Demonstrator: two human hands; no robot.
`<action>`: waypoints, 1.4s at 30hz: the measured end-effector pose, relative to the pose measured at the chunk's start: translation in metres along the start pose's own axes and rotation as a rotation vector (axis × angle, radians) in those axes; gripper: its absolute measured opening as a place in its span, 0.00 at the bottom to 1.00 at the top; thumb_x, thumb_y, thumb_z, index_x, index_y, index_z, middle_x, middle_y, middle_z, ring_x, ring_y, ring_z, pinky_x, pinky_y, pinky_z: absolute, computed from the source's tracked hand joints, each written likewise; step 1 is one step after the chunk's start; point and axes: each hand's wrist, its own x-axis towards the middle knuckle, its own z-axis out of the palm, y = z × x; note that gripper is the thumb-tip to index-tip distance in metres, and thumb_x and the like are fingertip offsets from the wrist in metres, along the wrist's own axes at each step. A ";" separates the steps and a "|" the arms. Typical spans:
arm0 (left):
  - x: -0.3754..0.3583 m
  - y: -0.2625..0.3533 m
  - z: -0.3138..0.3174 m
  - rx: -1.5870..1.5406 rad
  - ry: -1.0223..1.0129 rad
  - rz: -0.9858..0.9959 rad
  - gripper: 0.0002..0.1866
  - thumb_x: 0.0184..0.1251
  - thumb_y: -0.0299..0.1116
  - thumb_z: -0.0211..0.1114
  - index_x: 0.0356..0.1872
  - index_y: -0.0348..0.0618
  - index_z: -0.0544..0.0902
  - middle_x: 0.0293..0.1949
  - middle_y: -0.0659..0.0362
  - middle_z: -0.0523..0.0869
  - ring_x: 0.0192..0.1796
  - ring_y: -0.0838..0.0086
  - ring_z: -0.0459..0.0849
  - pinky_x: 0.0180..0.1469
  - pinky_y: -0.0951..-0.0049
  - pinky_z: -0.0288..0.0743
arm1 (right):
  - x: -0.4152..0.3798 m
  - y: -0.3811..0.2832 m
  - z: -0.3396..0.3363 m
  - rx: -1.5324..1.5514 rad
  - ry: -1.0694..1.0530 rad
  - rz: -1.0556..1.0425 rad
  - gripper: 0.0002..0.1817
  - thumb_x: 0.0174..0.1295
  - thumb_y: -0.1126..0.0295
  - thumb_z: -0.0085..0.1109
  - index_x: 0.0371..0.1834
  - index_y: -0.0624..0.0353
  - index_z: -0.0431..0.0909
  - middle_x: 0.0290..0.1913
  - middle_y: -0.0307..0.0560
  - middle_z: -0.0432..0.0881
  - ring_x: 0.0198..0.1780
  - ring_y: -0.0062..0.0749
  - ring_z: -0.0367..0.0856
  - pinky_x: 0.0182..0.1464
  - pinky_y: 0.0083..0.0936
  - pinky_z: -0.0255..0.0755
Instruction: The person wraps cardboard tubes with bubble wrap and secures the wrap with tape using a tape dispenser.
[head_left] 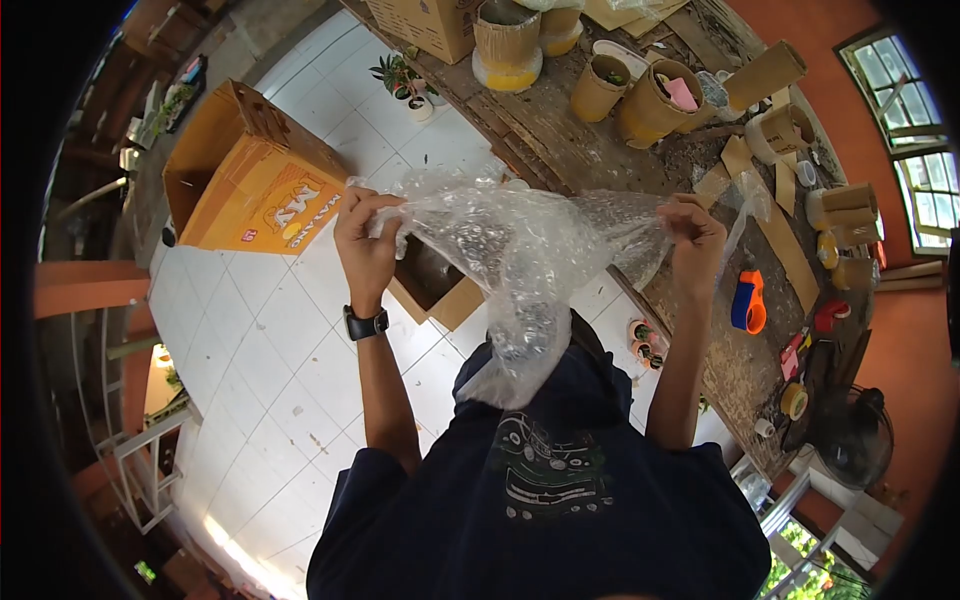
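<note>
A crumpled sheet of clear bubble wrap (pixel 540 240) stretches in front of my chest, its lower end hanging down against my dark shirt. My left hand (pixel 366 235), with a black watch on the wrist, pinches its left end. At the other end, my right hand (pixel 692 225) grips the wrap with curled fingers, beside the wooden table's edge. Below the sheet, on the tiled floor, an open cardboard box (pixel 440 285) is partly hidden by the wrap.
The worn wooden table (pixel 740 370) holds several cardboard tubes (pixel 650 100), an orange and blue tape dispenser (pixel 748 302), and a black fan (pixel 850 435). A large orange carton (pixel 270 190) stands on the floor at left. Small potted plants (pixel 415 100) sit near the table.
</note>
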 end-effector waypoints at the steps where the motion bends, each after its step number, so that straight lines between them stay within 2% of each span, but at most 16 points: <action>1: 0.000 -0.002 -0.005 0.006 0.053 -0.005 0.16 0.44 0.10 0.66 0.36 0.37 0.83 0.34 0.61 0.71 0.37 0.74 0.71 0.41 0.78 0.65 | 0.001 0.004 -0.007 -0.053 0.059 -0.018 0.25 0.43 0.97 0.36 0.32 0.67 0.84 0.41 0.42 0.77 0.31 0.20 0.71 0.35 0.16 0.65; 3: -0.002 -0.007 -0.019 0.021 0.160 -0.035 0.12 0.47 0.09 0.64 0.32 0.36 0.81 0.35 0.61 0.71 0.39 0.75 0.72 0.44 0.78 0.67 | 0.004 0.016 -0.028 -0.160 0.177 -0.053 0.26 0.43 0.95 0.34 0.34 0.66 0.85 0.39 0.41 0.77 0.30 0.19 0.70 0.34 0.14 0.63; 6: -0.006 -0.020 -0.038 0.030 0.321 -0.003 0.13 0.52 0.08 0.60 0.35 0.36 0.79 0.38 0.60 0.75 0.43 0.75 0.74 0.50 0.78 0.68 | 0.004 0.036 -0.079 -0.068 0.330 0.095 0.28 0.44 0.93 0.34 0.39 0.65 0.85 0.37 0.42 0.77 0.30 0.19 0.70 0.33 0.15 0.63; 9: -0.016 -0.036 -0.058 0.017 0.474 -0.132 0.13 0.54 0.09 0.57 0.38 0.36 0.76 0.41 0.58 0.77 0.45 0.75 0.75 0.51 0.77 0.68 | 0.002 0.030 -0.111 0.002 0.560 0.179 0.29 0.46 0.91 0.33 0.46 0.69 0.82 0.39 0.46 0.80 0.34 0.25 0.77 0.35 0.20 0.69; 13: -0.029 -0.054 -0.078 -0.009 0.645 -0.225 0.14 0.59 0.12 0.54 0.43 0.39 0.75 0.42 0.57 0.78 0.46 0.75 0.76 0.48 0.76 0.71 | -0.001 0.043 -0.167 0.203 0.767 0.173 0.26 0.54 0.87 0.34 0.54 0.75 0.76 0.51 0.55 0.79 0.48 0.37 0.81 0.46 0.31 0.76; 16: -0.036 -0.065 -0.094 -0.274 0.954 -0.334 0.13 0.61 0.14 0.54 0.45 0.40 0.73 0.42 0.57 0.77 0.46 0.74 0.77 0.46 0.75 0.74 | -0.008 0.045 -0.204 0.309 0.822 0.162 0.23 0.61 0.83 0.35 0.58 0.75 0.72 0.57 0.58 0.76 0.56 0.42 0.78 0.55 0.36 0.76; 19: -0.040 -0.069 -0.108 -0.282 0.941 -0.302 0.12 0.63 0.17 0.56 0.46 0.42 0.71 0.41 0.58 0.77 0.43 0.74 0.78 0.42 0.73 0.77 | -0.013 0.049 -0.238 0.367 0.769 -0.001 0.19 0.68 0.79 0.39 0.59 0.77 0.70 0.57 0.58 0.76 0.57 0.44 0.76 0.62 0.38 0.72; 23: -0.035 -0.051 -0.108 -0.473 0.984 -0.387 0.14 0.61 0.15 0.56 0.45 0.42 0.72 0.41 0.59 0.77 0.39 0.75 0.78 0.38 0.76 0.75 | -0.005 0.038 -0.277 0.347 0.849 -0.045 0.21 0.68 0.76 0.49 0.60 0.81 0.66 0.58 0.57 0.74 0.58 0.42 0.75 0.60 0.34 0.76; 27: -0.049 -0.094 -0.123 -0.049 0.814 -0.300 0.12 0.61 0.12 0.51 0.42 0.38 0.74 0.43 0.58 0.79 0.42 0.76 0.78 0.45 0.77 0.75 | 0.018 0.024 -0.287 0.177 0.980 -0.063 0.21 0.67 0.76 0.53 0.59 0.81 0.68 0.56 0.56 0.76 0.55 0.38 0.78 0.59 0.31 0.77; 29: -0.044 -0.073 -0.107 -0.030 0.792 -0.175 0.13 0.61 0.12 0.51 0.44 0.37 0.75 0.44 0.57 0.79 0.44 0.76 0.78 0.48 0.76 0.75 | 0.019 0.008 -0.267 -0.004 0.976 -0.116 0.19 0.66 0.77 0.55 0.57 0.79 0.71 0.52 0.52 0.79 0.52 0.37 0.79 0.59 0.29 0.77; 32: -0.036 -0.032 -0.086 -0.094 0.735 -0.093 0.15 0.61 0.11 0.55 0.47 0.36 0.76 0.47 0.55 0.80 0.50 0.74 0.78 0.55 0.75 0.72 | 0.011 -0.028 -0.227 -0.016 0.702 -0.007 0.10 0.64 0.75 0.59 0.44 0.72 0.81 0.39 0.45 0.82 0.44 0.30 0.80 0.61 0.28 0.74; 35: -0.023 -0.005 -0.073 -0.200 0.653 0.015 0.15 0.60 0.11 0.58 0.47 0.37 0.76 0.48 0.55 0.80 0.51 0.74 0.79 0.57 0.74 0.72 | 0.006 -0.017 -0.202 -0.130 0.347 0.116 0.07 0.62 0.73 0.63 0.28 0.66 0.81 0.28 0.40 0.80 0.36 0.24 0.78 0.61 0.31 0.73; 37: -0.017 0.019 -0.063 -0.189 0.546 0.053 0.15 0.61 0.11 0.58 0.47 0.36 0.77 0.48 0.55 0.81 0.50 0.73 0.79 0.57 0.74 0.72 | -0.002 -0.029 -0.123 0.021 -0.002 -0.101 0.13 0.59 0.72 0.66 0.20 0.63 0.75 0.23 0.40 0.78 0.29 0.20 0.75 0.55 0.35 0.74; 38: -0.011 0.033 -0.055 -0.186 0.490 0.072 0.15 0.61 0.11 0.58 0.47 0.36 0.77 0.47 0.56 0.81 0.50 0.73 0.79 0.57 0.74 0.71 | -0.009 -0.041 -0.090 0.105 -0.164 -0.050 0.10 0.53 0.77 0.68 0.19 0.62 0.75 0.21 0.40 0.77 0.26 0.20 0.75 0.41 0.30 0.78; 40: -0.009 0.054 -0.044 -0.211 0.367 0.096 0.12 0.60 0.11 0.59 0.43 0.35 0.79 0.46 0.55 0.82 0.48 0.73 0.80 0.56 0.75 0.72 | -0.023 -0.066 -0.031 0.059 -0.381 0.130 0.10 0.48 0.79 0.71 0.27 0.60 0.77 0.23 0.36 0.77 0.24 0.13 0.73 0.18 0.15 0.68; 42: -0.010 0.071 -0.034 -0.200 0.211 0.127 0.12 0.58 0.11 0.60 0.41 0.35 0.80 0.46 0.54 0.83 0.48 0.72 0.81 0.55 0.75 0.72 | -0.029 -0.085 0.021 -0.165 -0.532 -0.030 0.22 0.44 0.68 0.79 0.41 0.60 0.81 0.33 0.38 0.81 0.23 0.09 0.61 0.21 0.11 0.58</action>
